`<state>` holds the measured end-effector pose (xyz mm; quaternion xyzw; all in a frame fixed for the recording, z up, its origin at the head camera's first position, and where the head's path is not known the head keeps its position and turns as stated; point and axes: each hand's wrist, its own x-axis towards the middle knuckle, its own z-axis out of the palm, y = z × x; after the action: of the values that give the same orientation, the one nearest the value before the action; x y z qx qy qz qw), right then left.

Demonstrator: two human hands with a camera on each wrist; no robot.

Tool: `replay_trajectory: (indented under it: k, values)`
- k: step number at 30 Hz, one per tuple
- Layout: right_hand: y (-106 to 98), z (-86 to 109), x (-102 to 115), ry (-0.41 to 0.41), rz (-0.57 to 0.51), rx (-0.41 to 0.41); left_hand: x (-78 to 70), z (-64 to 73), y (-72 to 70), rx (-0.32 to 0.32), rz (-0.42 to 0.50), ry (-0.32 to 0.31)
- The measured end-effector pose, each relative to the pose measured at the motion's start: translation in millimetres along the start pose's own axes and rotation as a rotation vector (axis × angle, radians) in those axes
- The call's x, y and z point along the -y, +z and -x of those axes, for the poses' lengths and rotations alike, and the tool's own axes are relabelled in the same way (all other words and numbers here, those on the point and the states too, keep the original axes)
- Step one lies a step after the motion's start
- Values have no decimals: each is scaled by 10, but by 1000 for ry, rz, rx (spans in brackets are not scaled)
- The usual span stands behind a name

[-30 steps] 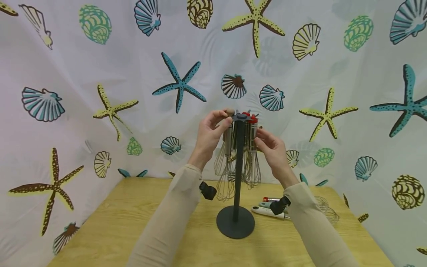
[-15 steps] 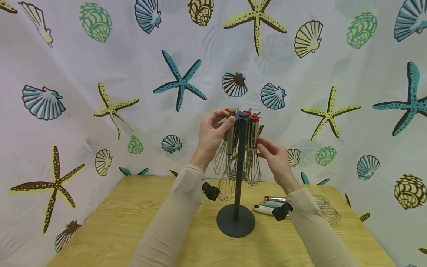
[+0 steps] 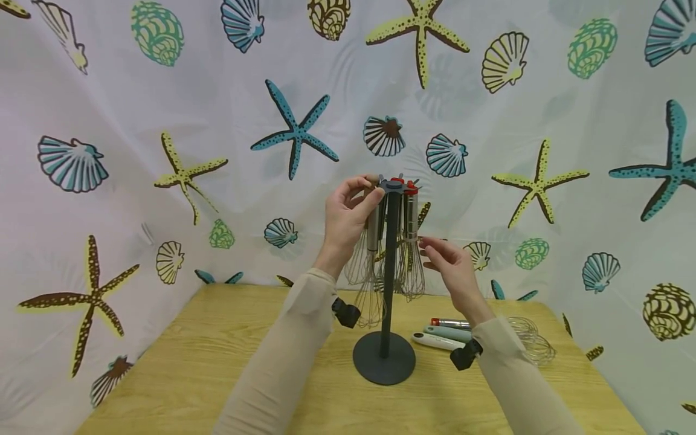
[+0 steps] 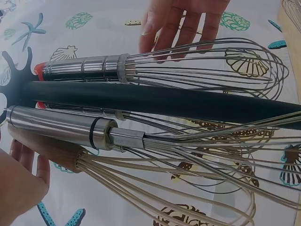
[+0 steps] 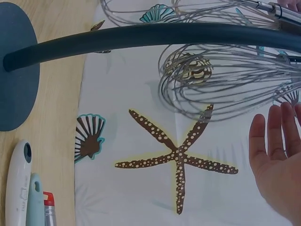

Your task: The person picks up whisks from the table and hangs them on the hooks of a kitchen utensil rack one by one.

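Note:
A dark stand (image 3: pixel 389 266) with a pronged top holds several hanging whisks. At its upper left, my left hand (image 3: pixel 348 211) pinches the top of a whisk with a wooden handle (image 4: pixel 49 149). Beside that one hangs a whisk with a steel handle (image 4: pixel 61 126). On the right side hangs a red-topped steel whisk (image 3: pixel 411 214); a second red-topped one is partly hidden behind the pole. My right hand (image 3: pixel 454 269) is just right of the nearer red-topped whisk, its fingers loosely bent and holding nothing. The left fingertips are partly hidden by the wooden handle in the left wrist view.
On the wooden table (image 3: pixel 244 338), right of the stand's round base (image 3: pixel 364 362), lie three whisks: one with a white handle (image 3: pixel 435 341), one pale green (image 3: pixel 447 331) and one red-ended (image 3: pixel 448 323). A shell-and-starfish patterned sheet (image 3: pixel 304 199) hangs behind.
The right hand has come off the red-topped whisk's handle and dropped a little lower, slightly away from it. The left hand stays at the wooden-handled whisk's top.

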<state>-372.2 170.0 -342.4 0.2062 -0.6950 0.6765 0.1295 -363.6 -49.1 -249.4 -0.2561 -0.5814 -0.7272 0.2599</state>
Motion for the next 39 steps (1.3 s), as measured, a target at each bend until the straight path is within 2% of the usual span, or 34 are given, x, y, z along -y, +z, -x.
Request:
replay_trajectory:
  k: [12,21,27,39]
  values:
    - [-70,59,-149,23,1,3,-10,14,4,-9,0,20]
    - [-228,177,-370,125,115,40,-2,21,8,-25,-6,41]
    - [-383,276,-539,161,187,95,10,9,3,-37,-67,76]
    - [-513,411,-766,253,244,148,22,13,-18,-44,-95,78]
